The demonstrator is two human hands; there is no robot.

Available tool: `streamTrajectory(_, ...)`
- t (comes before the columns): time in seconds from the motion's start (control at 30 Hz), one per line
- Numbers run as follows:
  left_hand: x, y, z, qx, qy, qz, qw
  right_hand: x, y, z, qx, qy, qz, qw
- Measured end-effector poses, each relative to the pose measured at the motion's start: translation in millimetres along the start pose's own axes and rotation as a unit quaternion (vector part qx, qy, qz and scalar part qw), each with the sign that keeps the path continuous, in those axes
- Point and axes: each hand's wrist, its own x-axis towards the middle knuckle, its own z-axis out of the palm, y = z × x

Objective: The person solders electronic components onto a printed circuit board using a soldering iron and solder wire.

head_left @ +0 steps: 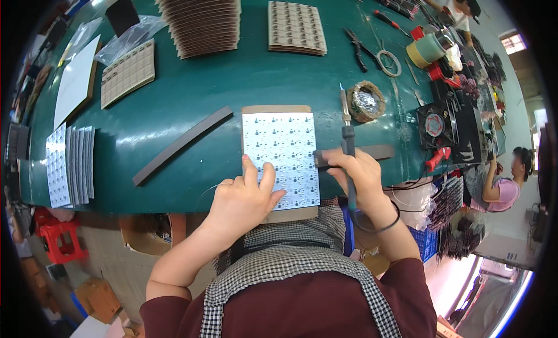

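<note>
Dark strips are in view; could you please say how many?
2: one strip lies left of the board; the other strip is at the right hand. Others may be hidden.

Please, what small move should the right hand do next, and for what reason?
The right hand should perhaps release the dark bar before turning the soldering iron toward the white sheet. It seems to hold bar and iron together, and the iron points forward, not at the sheet, on which the left hand rests.
</note>
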Motion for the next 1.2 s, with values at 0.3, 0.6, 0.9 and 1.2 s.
streamTrajectory(0.3, -16.3, -30.6, -5.6, -0.101, -0.027, 0.033, 0.994, 24.0, -38.9, 52.9, 0.025, -0.012, -0.069, 0.997)
streamTrajectory(0.6, -11.6, -56.3, -2.6, -0.170, 0.087, -0.056, 0.980, 22.9, -50.5, 60.7, -0.065, -0.071, -0.070, 0.993)
streamTrajectory(0.9, -5.8, -108.0, 17.1, -0.072, 0.025, -0.228, 0.971, 21.8, -52.3, 61.3, -0.048, -0.080, -0.060, 0.994)
streamTrajectory(1.2, -29.0, -93.5, -10.7, -0.199, 0.080, -0.186, 0.959, 19.0, -48.7, 63.7, -0.033, -0.052, -0.071, 0.996)
